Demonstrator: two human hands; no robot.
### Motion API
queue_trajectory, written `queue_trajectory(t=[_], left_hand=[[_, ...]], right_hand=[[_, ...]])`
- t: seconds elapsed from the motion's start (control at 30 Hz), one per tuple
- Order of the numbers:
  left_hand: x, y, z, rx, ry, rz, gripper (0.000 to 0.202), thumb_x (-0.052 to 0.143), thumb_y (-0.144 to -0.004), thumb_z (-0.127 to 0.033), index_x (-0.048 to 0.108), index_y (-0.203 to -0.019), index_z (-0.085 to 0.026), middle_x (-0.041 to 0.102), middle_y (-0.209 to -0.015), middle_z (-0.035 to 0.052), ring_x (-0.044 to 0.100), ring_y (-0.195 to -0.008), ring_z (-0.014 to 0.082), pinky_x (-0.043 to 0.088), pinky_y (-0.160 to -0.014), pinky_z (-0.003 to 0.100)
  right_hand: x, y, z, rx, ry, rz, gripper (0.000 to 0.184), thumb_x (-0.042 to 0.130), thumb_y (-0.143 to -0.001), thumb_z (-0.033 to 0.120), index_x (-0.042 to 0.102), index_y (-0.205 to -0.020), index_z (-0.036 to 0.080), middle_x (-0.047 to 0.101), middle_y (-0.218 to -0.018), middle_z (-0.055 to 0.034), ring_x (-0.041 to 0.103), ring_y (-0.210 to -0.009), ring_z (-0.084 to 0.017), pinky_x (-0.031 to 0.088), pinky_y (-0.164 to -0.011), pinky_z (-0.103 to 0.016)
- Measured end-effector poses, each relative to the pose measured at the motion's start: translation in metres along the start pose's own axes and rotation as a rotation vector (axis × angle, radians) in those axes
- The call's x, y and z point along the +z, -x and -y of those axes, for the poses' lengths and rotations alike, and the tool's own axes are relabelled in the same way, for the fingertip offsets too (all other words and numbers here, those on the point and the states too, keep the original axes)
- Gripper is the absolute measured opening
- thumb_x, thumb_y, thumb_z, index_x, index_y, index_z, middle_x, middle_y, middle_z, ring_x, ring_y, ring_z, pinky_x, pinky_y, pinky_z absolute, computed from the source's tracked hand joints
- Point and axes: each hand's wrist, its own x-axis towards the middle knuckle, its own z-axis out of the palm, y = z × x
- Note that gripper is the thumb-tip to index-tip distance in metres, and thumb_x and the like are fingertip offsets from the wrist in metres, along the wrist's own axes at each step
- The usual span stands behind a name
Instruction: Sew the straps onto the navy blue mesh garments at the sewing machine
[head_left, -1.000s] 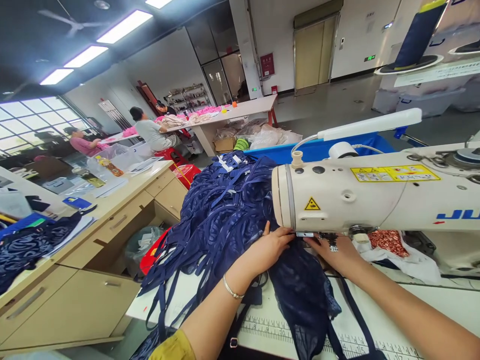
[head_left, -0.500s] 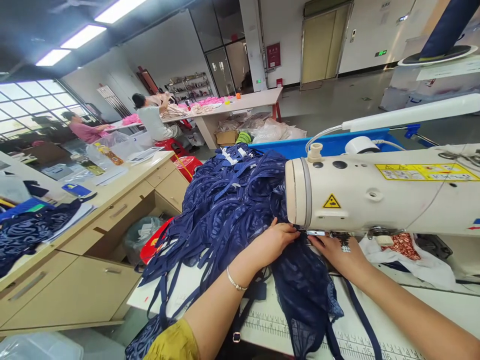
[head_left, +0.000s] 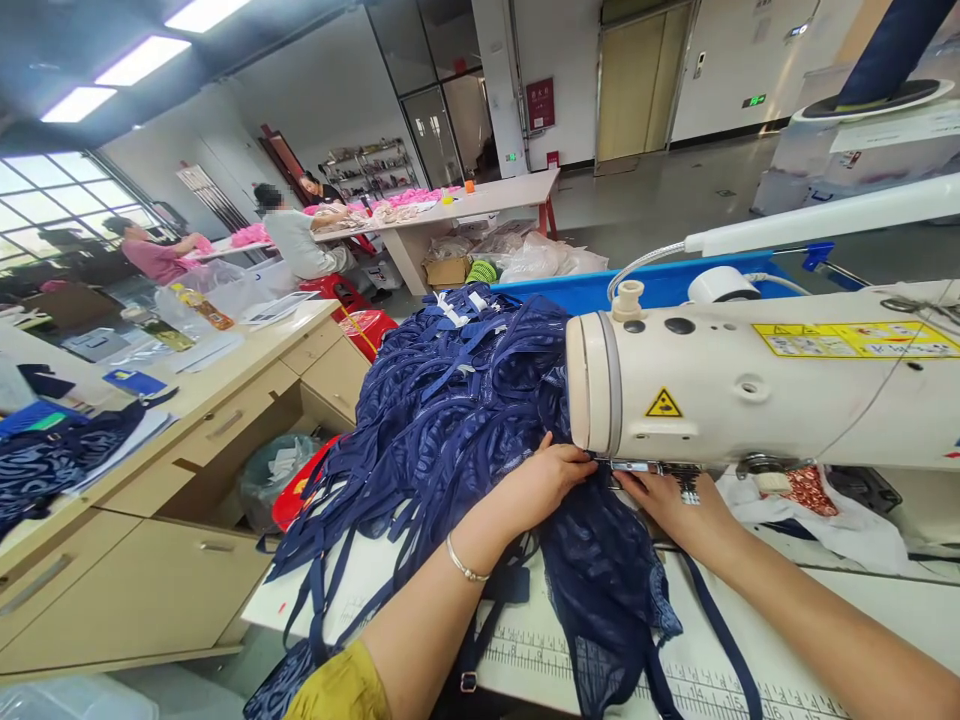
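— Workshop floor stretches out behind my station: a long table point(head_left: 480, 205) at the back carries pink cloth, and two people sit by it, one in a grey top point(head_left: 296, 243), one in pink point(head_left: 154, 255). What do you see closer in?

— A wooden desk with drawers point(head_left: 187, 440) on my left, and a cream sewing machine point(head_left: 750, 390) across the white worktable point(head_left: 847, 610) in front of me. A blue bin point(head_left: 660, 285) sits behind the machine.

— And the hands?

— My left hand point(head_left: 551, 478) lies flat, fingers spread, on the navy mesh garment point(head_left: 600, 570), just left of the needle area. It presses the cloth down rather than gripping it. My right hand point(head_left: 675, 505) lies on the same garment under the machine head, fingertips close to the presser foot point(head_left: 637, 468); whether those fingers pinch the cloth, I cannot tell.

— Where does the garment lie?

— On the worktable under the machine head, its lower part draped toward me over the printed ruler, one strap trailing along the table. Beyond it, touching, rises a big heap of navy strapped pieces point(head_left: 450, 400), spilling off the table's left edge.
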Motion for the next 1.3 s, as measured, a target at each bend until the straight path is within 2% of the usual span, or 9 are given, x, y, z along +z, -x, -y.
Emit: queue_trajectory(t=[0.17,0.33,0.5,0.6,0.67,0.8,0.97,1.17,1.3], left_hand=[[0.001,0.0,0.0,-0.021,-0.032,0.015,0.033,0.043,-0.101,-0.015,0.067,-0.123,-0.021,0.067,-0.126,0.0081,0.06,-0.121,0.0215,0.035,-0.117,0.044],[-0.002,0.001,-0.002,-0.015,-0.046,0.027,0.033,0.042,-0.1,-0.013,0.067,-0.119,-0.021,0.066,-0.126,0.0057,0.058,-0.124,0.02,0.035,-0.117,0.043],[-0.005,0.0,-0.005,-0.019,-0.044,0.03,0.032,0.043,-0.099,-0.011,0.069,-0.115,-0.019,0.067,-0.126,0.0063,0.058,-0.123,0.0207,0.036,-0.116,0.043],[-0.004,-0.001,-0.004,-0.017,-0.043,0.022,0.032,0.043,-0.099,-0.011,0.069,-0.117,-0.02,0.067,-0.125,0.0067,0.059,-0.123,0.0213,0.036,-0.116,0.044],[-0.002,-0.001,-0.003,-0.018,-0.048,0.023,0.032,0.043,-0.099,-0.011,0.068,-0.118,-0.02,0.067,-0.124,0.0074,0.059,-0.122,0.0217,0.036,-0.116,0.044],[0.0,0.0,-0.002,-0.017,-0.061,0.02,0.033,0.042,-0.1,-0.012,0.068,-0.12,-0.019,0.067,-0.124,0.0085,0.06,-0.121,0.022,0.035,-0.117,0.044],[0.002,0.001,-0.001,-0.011,-0.099,-0.008,0.035,0.04,-0.101,-0.014,0.067,-0.123,-0.022,0.066,-0.127,0.0074,0.059,-0.121,0.0215,0.033,-0.117,0.045],[0.005,0.001,0.002,0.009,-0.135,-0.02,0.034,0.04,-0.102,-0.016,0.065,-0.125,-0.02,0.064,-0.13,0.0073,0.056,-0.125,0.021,0.033,-0.117,0.042],[0.007,0.001,0.005,0.016,-0.123,-0.03,0.035,0.04,-0.102,-0.016,0.065,-0.125,-0.023,0.065,-0.129,0.0061,0.056,-0.125,0.0208,0.03,-0.118,0.045]], right_hand=[[-0.012,-0.005,0.003,-0.129,0.085,0.161,0.048,0.035,-0.096,0.013,0.067,-0.125,0.033,0.071,-0.117,-0.0064,0.068,-0.088,-0.025,0.055,-0.079,-0.042],[-0.01,-0.003,0.005,-0.094,0.132,0.073,0.043,0.038,-0.098,0.016,0.068,-0.124,0.033,0.072,-0.113,-0.0064,0.068,-0.099,-0.027,0.054,-0.087,-0.046],[0.009,0.008,-0.001,-0.13,0.29,0.044,0.049,0.04,-0.096,0.012,0.061,-0.132,0.039,0.066,-0.127,-0.0034,0.066,-0.1,-0.028,0.056,-0.073,-0.041],[0.011,0.01,-0.001,-0.144,0.352,0.05,0.054,0.039,-0.095,0.008,0.058,-0.134,0.04,0.063,-0.133,-0.0031,0.066,-0.099,-0.03,0.053,-0.065,-0.039],[0.004,0.006,0.001,-0.14,0.338,0.054,0.053,0.036,-0.095,0.008,0.062,-0.131,0.037,0.065,-0.129,-0.0038,0.067,-0.095,-0.028,0.053,-0.068,-0.04],[-0.014,-0.006,0.005,-0.153,0.188,0.103,0.043,0.036,-0.099,0.016,0.07,-0.121,0.031,0.072,-0.116,-0.0047,0.069,-0.094,-0.024,0.055,-0.085,-0.044],[-0.02,-0.013,0.01,-0.082,0.082,0.049,0.036,0.04,-0.098,0.02,0.074,-0.11,0.025,0.073,-0.112,-0.0102,0.069,-0.098,-0.028,0.053,-0.091,-0.052],[-0.025,-0.01,0.011,-0.165,0.208,0.014,0.043,0.033,-0.098,0.016,0.072,-0.115,0.024,0.072,-0.114,-0.0118,0.07,-0.091,-0.029,0.053,-0.085,-0.052],[-0.011,-0.005,0.002,-0.232,0.357,-0.066,0.044,0.034,-0.097,0.013,0.072,-0.114,0.027,0.072,-0.115,-0.0091,0.07,-0.088,-0.03,0.054,-0.079,-0.049]])
